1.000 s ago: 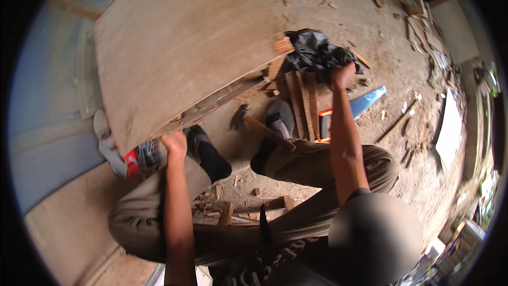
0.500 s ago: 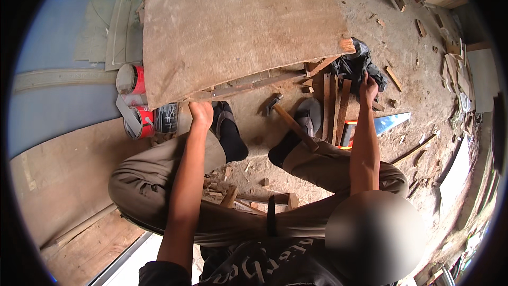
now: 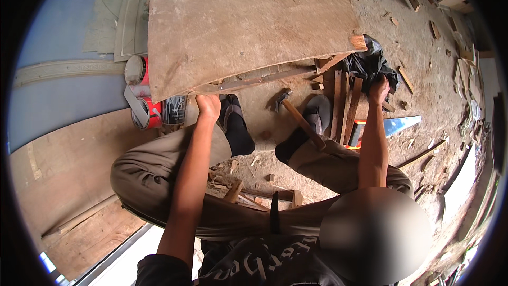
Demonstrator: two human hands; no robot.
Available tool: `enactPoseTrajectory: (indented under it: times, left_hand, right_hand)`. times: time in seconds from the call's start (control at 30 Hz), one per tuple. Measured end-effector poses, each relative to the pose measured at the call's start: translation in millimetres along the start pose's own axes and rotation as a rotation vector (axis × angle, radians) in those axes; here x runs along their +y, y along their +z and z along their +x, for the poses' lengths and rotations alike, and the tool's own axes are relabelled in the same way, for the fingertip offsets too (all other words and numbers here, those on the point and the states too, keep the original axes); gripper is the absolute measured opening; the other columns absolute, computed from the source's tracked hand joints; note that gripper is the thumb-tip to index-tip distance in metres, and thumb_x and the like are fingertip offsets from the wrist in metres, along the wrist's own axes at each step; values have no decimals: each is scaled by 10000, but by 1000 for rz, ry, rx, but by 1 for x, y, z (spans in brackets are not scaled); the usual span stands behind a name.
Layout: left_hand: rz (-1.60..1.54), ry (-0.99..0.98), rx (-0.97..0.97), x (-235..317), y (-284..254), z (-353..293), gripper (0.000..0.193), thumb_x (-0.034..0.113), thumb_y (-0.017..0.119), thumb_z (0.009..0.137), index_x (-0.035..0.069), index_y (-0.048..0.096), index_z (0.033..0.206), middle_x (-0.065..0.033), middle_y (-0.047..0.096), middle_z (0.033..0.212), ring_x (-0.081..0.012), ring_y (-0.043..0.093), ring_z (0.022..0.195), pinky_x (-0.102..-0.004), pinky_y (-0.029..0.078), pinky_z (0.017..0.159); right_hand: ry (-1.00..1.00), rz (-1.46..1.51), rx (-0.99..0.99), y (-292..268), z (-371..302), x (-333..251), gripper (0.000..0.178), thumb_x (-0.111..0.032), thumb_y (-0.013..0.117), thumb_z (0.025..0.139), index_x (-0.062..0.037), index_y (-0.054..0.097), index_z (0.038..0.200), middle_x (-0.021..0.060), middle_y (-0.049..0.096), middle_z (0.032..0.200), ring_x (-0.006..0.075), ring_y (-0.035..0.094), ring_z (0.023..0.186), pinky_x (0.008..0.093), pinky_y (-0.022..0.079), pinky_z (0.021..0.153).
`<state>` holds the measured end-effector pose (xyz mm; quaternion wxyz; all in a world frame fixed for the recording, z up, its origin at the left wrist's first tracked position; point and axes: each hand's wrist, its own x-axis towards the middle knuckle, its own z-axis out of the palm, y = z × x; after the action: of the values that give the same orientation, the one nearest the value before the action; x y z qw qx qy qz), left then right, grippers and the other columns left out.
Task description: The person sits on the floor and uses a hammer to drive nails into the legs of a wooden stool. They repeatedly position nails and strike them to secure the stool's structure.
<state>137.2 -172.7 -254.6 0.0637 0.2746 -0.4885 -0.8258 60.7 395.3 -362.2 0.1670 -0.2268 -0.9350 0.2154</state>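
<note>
A wooden panel point(image 3: 248, 21) with a thin frame strip point(image 3: 254, 80) along its near edge is tilted before me. My left hand point(image 3: 208, 107) is closed at that near edge, toward its left end; its fingertips are partly hidden there. At the panel's right corner lies a crumpled black plastic bag point(image 3: 365, 69). My right hand point(image 3: 379, 91) is closed on the near side of the bag, some fingers lost in its folds. A hammer point(image 3: 301, 119) rests between my feet, its handle against my right leg.
Several narrow wood strips point(image 3: 351, 108) lie beside my right foot, next to a handsaw point(image 3: 394, 125). Red cans point(image 3: 150, 114) and a dark can point(image 3: 174, 110) stand left of my left foot. Wood offcuts point(image 3: 406, 79) litter the floor at right.
The whole view has shifted slightly, so things appear a little farther right. Both hands keep their places, the left at the panel edge and the right at the bag.
</note>
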Motion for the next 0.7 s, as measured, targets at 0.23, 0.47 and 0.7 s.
enactPoseTrajectory:
  times: [0.23, 0.47, 0.7]
  left_hand:
    - [83, -15, -49, 9, 11, -9, 577, 464, 291, 1027, 45, 455, 1390, -124, 511, 1402, -245, 481, 1290, -370, 316, 1146]
    - [134, 22, -56, 2, 5, -4, 604, 475, 265, 1029, 33, 534, 1341, -133, 488, 1427, -238, 455, 1309, -380, 268, 1173]
    - [242, 151, 50, -9, 16, -20, 658, 533, 245, 1016, 50, 555, 1338, -111, 483, 1452, -249, 370, 1403, -407, 209, 1194]
  right_hand:
    - [113, -179, -96, -2, -4, -2, 209, -157, 499, 916, -10, 644, 949, 248, 693, 942, 435, 674, 912, 512, 534, 781]
    - [110, -250, -164, -3, -13, 11, 178, -119, 533, 906, 16, 646, 923, 271, 690, 953, 418, 695, 897, 483, 569, 773]
    - [153, -125, -153, -18, -12, 0, 206, -159, 567, 902, 31, 569, 983, 275, 682, 960, 442, 667, 973, 498, 529, 843]
